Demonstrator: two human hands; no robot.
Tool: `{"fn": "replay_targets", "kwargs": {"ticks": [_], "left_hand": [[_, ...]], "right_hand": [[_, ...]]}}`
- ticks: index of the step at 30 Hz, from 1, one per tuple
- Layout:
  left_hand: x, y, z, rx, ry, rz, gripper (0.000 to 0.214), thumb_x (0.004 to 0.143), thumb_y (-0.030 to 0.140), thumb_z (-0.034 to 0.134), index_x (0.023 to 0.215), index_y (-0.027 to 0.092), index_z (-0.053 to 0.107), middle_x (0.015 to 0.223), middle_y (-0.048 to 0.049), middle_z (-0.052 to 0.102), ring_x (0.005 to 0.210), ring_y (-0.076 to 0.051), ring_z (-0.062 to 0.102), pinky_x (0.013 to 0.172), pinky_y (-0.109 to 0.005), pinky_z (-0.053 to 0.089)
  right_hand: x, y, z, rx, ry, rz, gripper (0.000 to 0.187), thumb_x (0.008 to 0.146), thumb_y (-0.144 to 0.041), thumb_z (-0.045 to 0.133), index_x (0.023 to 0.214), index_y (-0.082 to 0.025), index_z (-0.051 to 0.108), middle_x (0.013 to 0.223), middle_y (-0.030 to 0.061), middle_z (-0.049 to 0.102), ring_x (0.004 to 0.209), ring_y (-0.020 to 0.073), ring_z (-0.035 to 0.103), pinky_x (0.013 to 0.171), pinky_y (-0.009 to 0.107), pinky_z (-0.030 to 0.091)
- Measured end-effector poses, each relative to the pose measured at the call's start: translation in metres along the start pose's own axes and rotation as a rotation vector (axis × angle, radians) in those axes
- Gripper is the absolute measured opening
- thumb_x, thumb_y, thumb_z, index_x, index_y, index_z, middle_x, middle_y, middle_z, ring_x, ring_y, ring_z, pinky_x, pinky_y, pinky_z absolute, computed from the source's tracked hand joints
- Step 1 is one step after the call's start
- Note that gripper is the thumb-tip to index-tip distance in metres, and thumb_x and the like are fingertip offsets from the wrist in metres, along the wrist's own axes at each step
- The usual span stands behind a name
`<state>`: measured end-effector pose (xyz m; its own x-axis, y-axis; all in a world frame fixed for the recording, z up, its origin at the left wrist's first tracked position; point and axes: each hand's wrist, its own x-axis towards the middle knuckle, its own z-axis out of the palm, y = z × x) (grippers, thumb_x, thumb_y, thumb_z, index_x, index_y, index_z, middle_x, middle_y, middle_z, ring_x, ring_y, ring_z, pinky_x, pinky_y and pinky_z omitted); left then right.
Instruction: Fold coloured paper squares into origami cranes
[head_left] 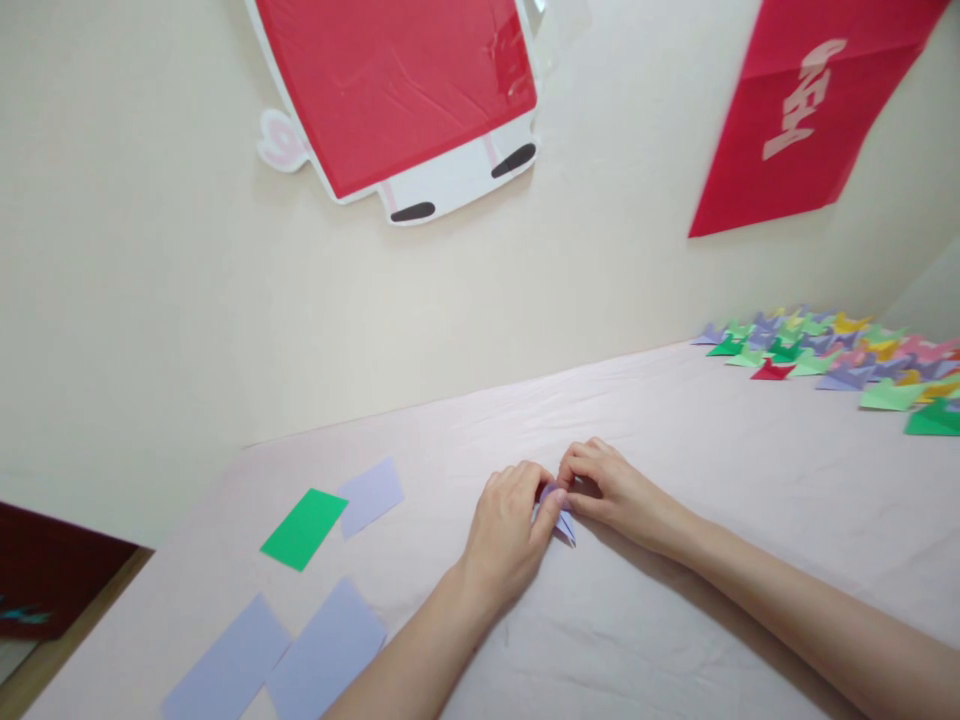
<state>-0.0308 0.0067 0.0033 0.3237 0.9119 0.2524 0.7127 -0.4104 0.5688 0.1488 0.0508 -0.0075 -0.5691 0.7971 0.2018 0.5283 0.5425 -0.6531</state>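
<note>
A small folded piece of lavender paper is between my two hands, just above or on the pale cloth. My left hand pinches it between thumb and fingers from the left side. From the right, my right hand has its thumb and forefinger closed at the paper's upper edge. Fingers cover much of the paper, so its full shape is hidden. One pointed end sticks out below my left thumb.
Flat sheets lie at left: a green sheet, a lavender sheet and larger lavender sheets. Several folded paper figures in many colours stand at the right rear. A wall with red decorations borders the cloth-covered surface.
</note>
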Motion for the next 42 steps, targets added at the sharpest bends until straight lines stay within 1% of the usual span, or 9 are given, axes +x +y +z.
{"fn": "replay_targets", "kwargs": {"ticks": [2, 4, 7, 13, 25, 28, 32, 38, 42], "left_hand": [[0.0, 0.001, 0.0, 0.003, 0.009, -0.003, 0.011, 0.093, 0.031, 0.057, 0.089, 0.021, 0.058, 0.087, -0.0007, 0.064, 0.082, -0.019, 0.057, 0.075, -0.031, 0.039], [0.001, 0.0, 0.001, -0.004, 0.026, -0.021, 0.009, 0.091, 0.027, 0.058, 0.085, 0.021, 0.058, 0.084, 0.0002, 0.063, 0.08, -0.018, 0.056, 0.073, -0.03, 0.039], [0.003, -0.003, 0.003, -0.073, 0.053, -0.057, 0.013, 0.093, 0.022, 0.054, 0.08, 0.021, 0.057, 0.08, 0.0014, 0.062, 0.075, -0.016, 0.056, 0.071, -0.028, 0.038], [0.005, -0.003, 0.001, -0.213, 0.044, -0.083, 0.023, 0.095, 0.025, 0.048, 0.076, 0.021, 0.059, 0.078, 0.001, 0.062, 0.076, -0.016, 0.057, 0.071, -0.027, 0.039], [0.004, 0.0, -0.002, -0.3, 0.066, -0.114, 0.023, 0.095, 0.025, 0.044, 0.077, 0.02, 0.058, 0.078, 0.0005, 0.061, 0.075, -0.016, 0.057, 0.07, -0.026, 0.041], [0.003, 0.002, -0.002, -0.298, 0.078, -0.129, 0.017, 0.091, 0.02, 0.046, 0.081, 0.02, 0.059, 0.08, 0.0006, 0.062, 0.074, -0.015, 0.056, 0.07, -0.026, 0.041], [0.004, 0.002, 0.001, -0.219, 0.103, -0.143, 0.002, 0.083, 0.021, 0.058, 0.081, 0.021, 0.059, 0.079, 0.0014, 0.061, 0.073, -0.015, 0.055, 0.07, -0.026, 0.041], [0.005, -0.002, 0.003, -0.255, 0.109, -0.132, 0.016, 0.09, 0.022, 0.054, 0.076, 0.019, 0.06, 0.076, 0.0017, 0.06, 0.073, -0.015, 0.054, 0.069, -0.026, 0.038], [0.004, 0.0, 0.002, -0.305, 0.089, -0.123, 0.019, 0.092, 0.022, 0.051, 0.077, 0.019, 0.062, 0.077, 0.0016, 0.061, 0.073, -0.014, 0.054, 0.069, -0.026, 0.038]], "right_hand": [[0.0, 0.0, 0.0, 0.0, 0.007, -0.006, 0.009, 0.086, -0.023, 0.067, 0.078, -0.02, 0.064, 0.083, 0.0028, 0.062, 0.086, 0.0209, 0.05, 0.08, 0.036, 0.038], [0.0, 0.0, 0.0, 0.004, 0.007, -0.017, 0.01, 0.086, -0.022, 0.067, 0.077, -0.02, 0.064, 0.083, 0.0028, 0.062, 0.086, 0.021, 0.05, 0.081, 0.036, 0.038], [0.0, 0.001, -0.002, 0.019, -0.007, -0.03, 0.011, 0.087, -0.024, 0.067, 0.077, -0.02, 0.064, 0.085, 0.0029, 0.064, 0.088, 0.0214, 0.051, 0.082, 0.037, 0.038], [0.0, -0.002, -0.003, 0.026, -0.011, -0.03, 0.016, 0.088, -0.023, 0.065, 0.072, -0.021, 0.062, 0.083, 0.0019, 0.064, 0.088, 0.0212, 0.051, 0.082, 0.036, 0.037], [-0.002, -0.009, -0.004, 0.014, -0.001, -0.033, 0.015, 0.09, -0.02, 0.061, 0.074, -0.02, 0.059, 0.083, 0.0036, 0.062, 0.089, 0.0222, 0.051, 0.082, 0.037, 0.039], [-0.002, -0.01, -0.004, 0.009, 0.009, -0.03, 0.016, 0.089, -0.019, 0.06, 0.073, -0.02, 0.059, 0.082, 0.0036, 0.062, 0.088, 0.0222, 0.051, 0.081, 0.037, 0.039], [-0.002, -0.007, -0.002, 0.0, 0.029, -0.04, 0.017, 0.089, -0.022, 0.061, 0.072, -0.02, 0.059, 0.081, 0.0036, 0.062, 0.087, 0.0218, 0.052, 0.08, 0.036, 0.039], [-0.002, -0.003, 0.001, 0.005, 0.037, -0.057, 0.018, 0.088, -0.022, 0.062, 0.071, -0.02, 0.057, 0.08, 0.0025, 0.061, 0.085, 0.0207, 0.051, 0.078, 0.035, 0.039], [-0.002, -0.004, 0.001, -0.012, 0.028, -0.06, 0.016, 0.085, -0.018, 0.065, 0.071, -0.02, 0.056, 0.08, 0.002, 0.061, 0.086, 0.0207, 0.05, 0.079, 0.035, 0.038]]}}
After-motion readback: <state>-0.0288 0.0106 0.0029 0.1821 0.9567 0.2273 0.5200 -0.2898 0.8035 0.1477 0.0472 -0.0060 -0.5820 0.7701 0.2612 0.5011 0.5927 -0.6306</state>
